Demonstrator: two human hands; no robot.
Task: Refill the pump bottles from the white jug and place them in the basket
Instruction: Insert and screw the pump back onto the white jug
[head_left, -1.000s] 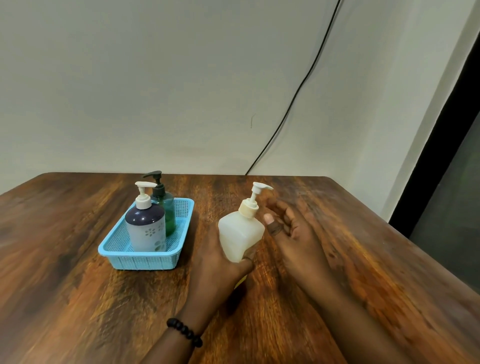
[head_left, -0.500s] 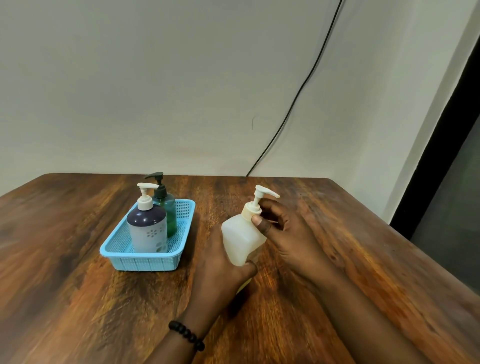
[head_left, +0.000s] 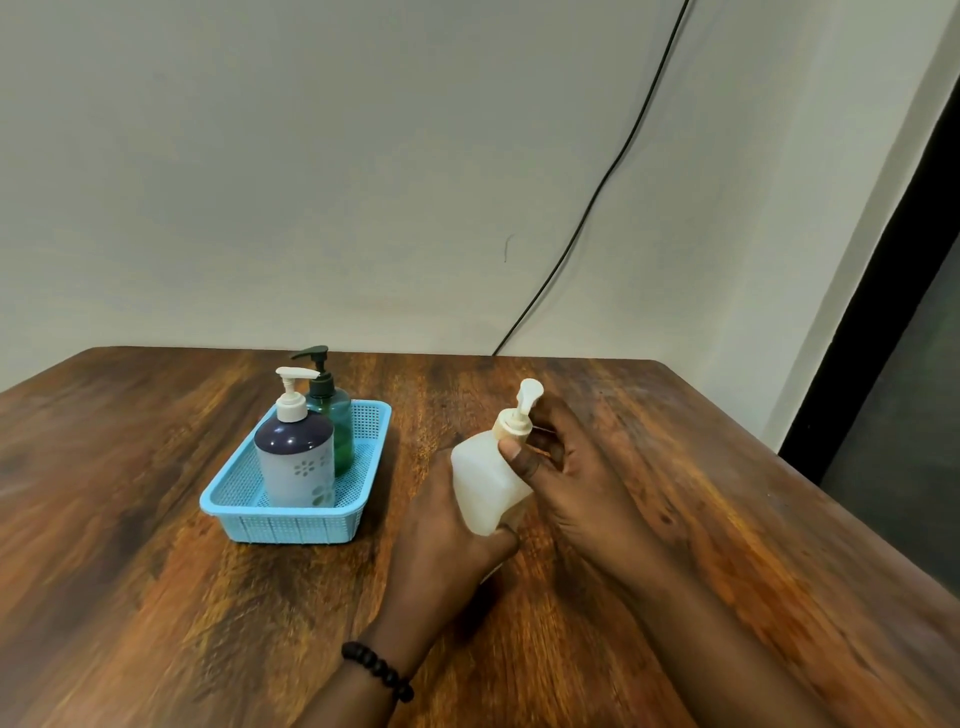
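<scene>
A white pump bottle (head_left: 480, 478) leans to the right above the wooden table. My left hand (head_left: 447, 535) grips its base from below and behind. With thumb and fingers, my right hand (head_left: 561, 462) pinches the cream pump collar (head_left: 511, 423) at the bottle's neck; the pump head points up. A light blue basket (head_left: 244, 512) stands to the left and holds a dark purple and white pump bottle (head_left: 296, 457) in front of a green pump bottle (head_left: 332, 421) with a black pump. No white jug is in view.
The wooden table (head_left: 156, 597) reaches to the wall at the back and ends at a right edge near a dark doorway (head_left: 893, 374). A black cable (head_left: 597, 192) runs down the wall behind the table.
My right hand has come in from beside the bottle and taken hold of the pump collar. The pump head has turned from pointing right to pointing up and away. The bottle has shifted slightly right.
</scene>
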